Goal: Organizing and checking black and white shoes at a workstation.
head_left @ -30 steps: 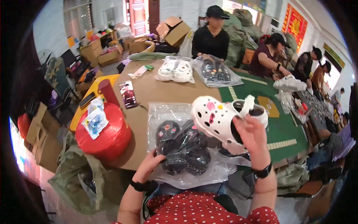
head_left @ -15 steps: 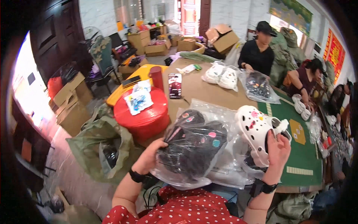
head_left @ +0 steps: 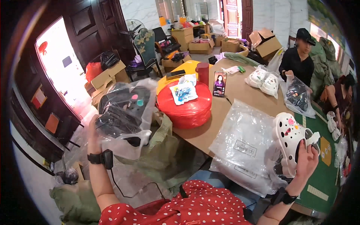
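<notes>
My left hand (head_left: 95,126) is out to the left, closed on a clear plastic bag that holds a pair of black clogs (head_left: 119,119) with pink and teal charms. The bag hangs tilted above an open green woven sack (head_left: 165,140). On the right, my right hand (head_left: 308,160) grips a white clog (head_left: 288,138) by its heel end, thumb inside the opening. Coloured charms dot the clog's upper. Between my hands, a stack of clear plastic bags (head_left: 245,131) lies at the table's near edge. Something dark shows partly behind the white clog.
A red plastic-wrapped round bundle (head_left: 183,114) carries a small packet (head_left: 183,93). Behind it stand a dark red cup (head_left: 202,74) and an upright phone (head_left: 219,84). Bagged white clogs (head_left: 262,80) lie farther back. A person in black (head_left: 298,60) handles bagged dark clogs (head_left: 298,98).
My left hand has carried the bagged black clogs left, off the plastic-bag stack and over the green sack. The white clog stays in my right hand. The whole view has swung left.
</notes>
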Action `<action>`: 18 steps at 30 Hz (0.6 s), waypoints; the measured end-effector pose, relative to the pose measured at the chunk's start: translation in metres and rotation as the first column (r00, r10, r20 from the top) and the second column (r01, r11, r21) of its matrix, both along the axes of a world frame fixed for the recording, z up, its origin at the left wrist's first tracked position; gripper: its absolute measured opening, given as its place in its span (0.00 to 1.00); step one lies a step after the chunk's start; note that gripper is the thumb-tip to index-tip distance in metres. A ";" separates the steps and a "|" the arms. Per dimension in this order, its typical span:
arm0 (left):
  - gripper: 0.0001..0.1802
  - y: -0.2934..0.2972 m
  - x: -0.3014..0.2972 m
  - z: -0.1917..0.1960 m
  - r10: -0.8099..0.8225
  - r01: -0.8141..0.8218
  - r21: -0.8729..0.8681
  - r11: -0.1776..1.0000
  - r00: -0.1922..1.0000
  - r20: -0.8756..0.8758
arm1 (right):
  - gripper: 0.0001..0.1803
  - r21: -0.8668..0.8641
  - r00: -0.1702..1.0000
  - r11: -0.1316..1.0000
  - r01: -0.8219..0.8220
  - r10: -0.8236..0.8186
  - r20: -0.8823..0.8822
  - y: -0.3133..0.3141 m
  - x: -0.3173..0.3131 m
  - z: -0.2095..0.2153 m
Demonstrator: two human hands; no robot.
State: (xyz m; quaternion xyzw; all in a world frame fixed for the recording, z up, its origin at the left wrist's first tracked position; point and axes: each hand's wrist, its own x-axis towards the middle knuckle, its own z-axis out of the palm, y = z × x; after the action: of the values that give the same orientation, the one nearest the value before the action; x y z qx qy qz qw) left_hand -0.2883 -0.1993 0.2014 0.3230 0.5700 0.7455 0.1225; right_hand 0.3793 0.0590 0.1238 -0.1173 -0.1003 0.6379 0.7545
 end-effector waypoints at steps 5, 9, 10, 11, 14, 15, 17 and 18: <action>0.08 0.016 -0.080 -0.026 0.084 -0.007 -0.302 0.953 0.967 0.241 | 0.22 0.067 0.999 0.996 -0.054 0.054 0.002 0.005 0.009 -0.010; 0.09 0.022 -0.143 -0.089 0.154 0.043 -0.525 0.850 0.932 0.327 | 0.22 0.057 0.997 0.995 -0.080 0.081 -0.015 0.004 0.004 -0.006; 0.09 0.037 -0.150 -0.107 0.145 0.054 -0.524 0.850 0.932 0.333 | 0.22 0.063 0.997 0.995 -0.082 0.083 -0.003 0.002 0.002 -0.004; 0.09 0.051 -0.148 -0.117 0.091 0.148 -0.523 0.839 0.910 0.404 | 0.22 0.065 0.997 0.995 -0.074 0.075 -0.001 0.001 0.002 -0.003; 0.12 0.085 -0.152 -0.146 0.025 0.270 -0.497 0.824 0.860 0.509 | 0.27 0.066 0.999 0.998 -0.005 0.002 0.039 -0.002 -0.003 0.002; 0.12 0.094 -0.155 -0.154 0.025 0.271 -0.495 0.825 0.859 0.512 | 0.27 0.021 1.000 1.000 0.007 -0.007 0.024 -0.004 -0.007 0.006; 0.13 0.119 -0.155 -0.170 -0.052 0.297 -0.296 0.908 0.780 0.624 | 0.27 -0.026 0.999 0.999 0.030 -0.030 0.020 -0.006 -0.008 0.010; 0.13 0.131 -0.152 -0.179 -0.099 0.301 -0.191 0.934 0.734 0.671 | 0.27 -0.024 0.999 0.999 0.023 -0.022 0.027 -0.006 -0.007 0.010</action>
State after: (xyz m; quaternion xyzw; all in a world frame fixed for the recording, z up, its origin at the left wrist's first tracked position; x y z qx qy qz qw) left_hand -0.4404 -0.0688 0.0228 0.0819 0.5548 0.7021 0.4387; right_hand 0.3723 0.0528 0.1341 -0.1361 -0.1010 0.6290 0.7587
